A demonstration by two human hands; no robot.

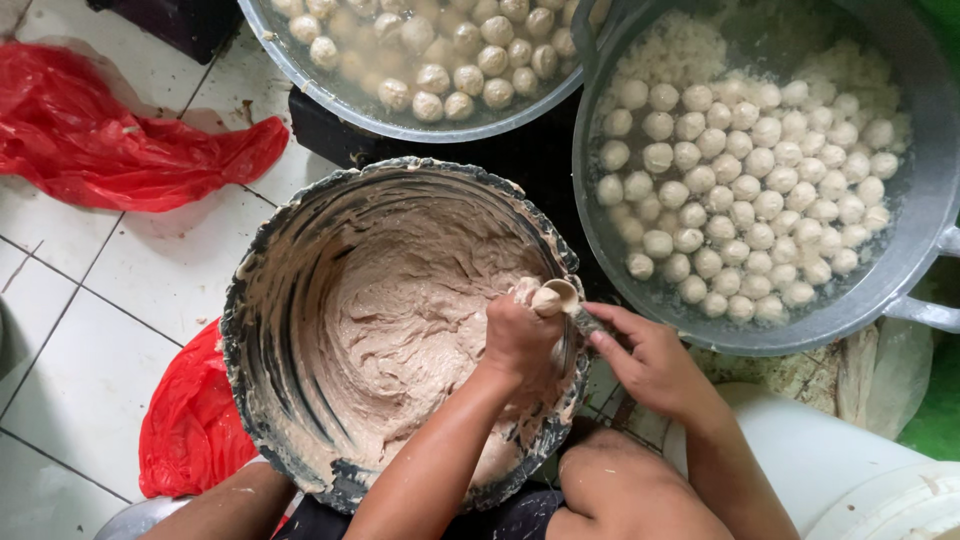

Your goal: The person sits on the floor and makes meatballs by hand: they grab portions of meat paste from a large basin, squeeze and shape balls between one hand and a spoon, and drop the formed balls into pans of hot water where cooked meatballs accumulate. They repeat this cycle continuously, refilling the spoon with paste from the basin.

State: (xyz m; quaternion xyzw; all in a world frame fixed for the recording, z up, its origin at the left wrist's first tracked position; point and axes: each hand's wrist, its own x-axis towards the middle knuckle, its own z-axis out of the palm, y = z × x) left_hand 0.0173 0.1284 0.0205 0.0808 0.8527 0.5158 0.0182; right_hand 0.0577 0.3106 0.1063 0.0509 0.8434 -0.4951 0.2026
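This looks like a small food-making kitchen, worked at floor level. White ceramic floor tiles with dark grout lie to the left, stained in places. A wide round basin smeared with pale brown paste sits near, two big grey metal pots of pale floating balls stand beyond, and crumpled red plastic bags lie about.
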